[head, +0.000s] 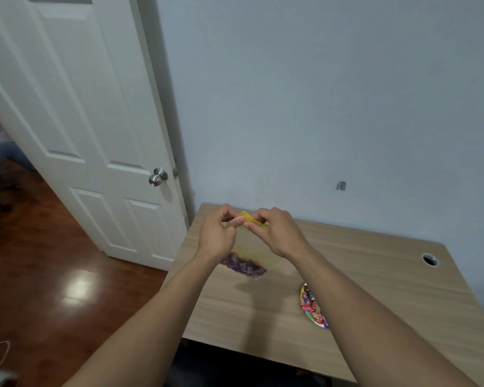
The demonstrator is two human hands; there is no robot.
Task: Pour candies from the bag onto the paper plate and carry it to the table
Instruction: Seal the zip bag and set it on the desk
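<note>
I hold a clear yellowish candy bag (pixel 252 251) up above the wooden desk (pixel 375 263). Purple-wrapped candies (pixel 245 266) sit bunched at its bottom. My left hand (pixel 217 233) and my right hand (pixel 277 233) both pinch the bag's yellow top strip (pixel 250 217), fingers close together. A colourful paper plate (pixel 312 307) lies on the desk to the lower right, partly hidden behind my right forearm.
The desk stands against a pale blue wall, with a round cable hole (pixel 430 259) near its right end. A white door (pixel 95 135) with a metal knob (pixel 157 177) hangs ajar on the left over a glossy wooden floor (pixel 53 275).
</note>
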